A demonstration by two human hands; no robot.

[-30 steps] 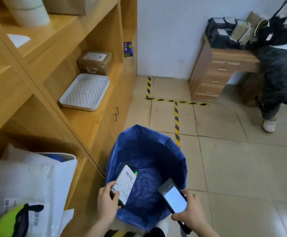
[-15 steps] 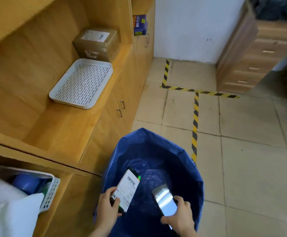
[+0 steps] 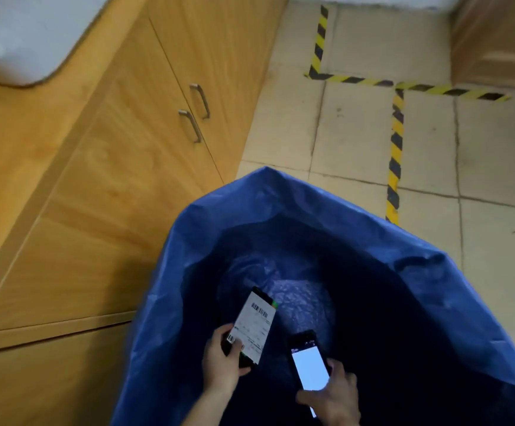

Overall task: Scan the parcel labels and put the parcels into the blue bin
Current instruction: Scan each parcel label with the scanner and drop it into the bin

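The left hand [image 3: 222, 361] and the right hand [image 3: 333, 398] are now lower, inside the mouth of the blue bin [image 3: 373, 241]. The left grips the parcel [image 3: 250, 336], label [image 3: 261, 313] up, just beside the phone [image 3: 308, 364] that the right grips. Probably the drop comes next.

parcel [image 3: 253, 329]: small, flat, dark; tilted, above the bin's open mouth
label [image 3: 257, 318]: white, barcodes, facing up on the parcel
bin [image 3: 170, 272]: blue, crumpled soft walls, open

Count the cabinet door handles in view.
2. Upper handle and lower handle sit side by side where two doors of the wooden cabinet meet. Others may be outside the view.
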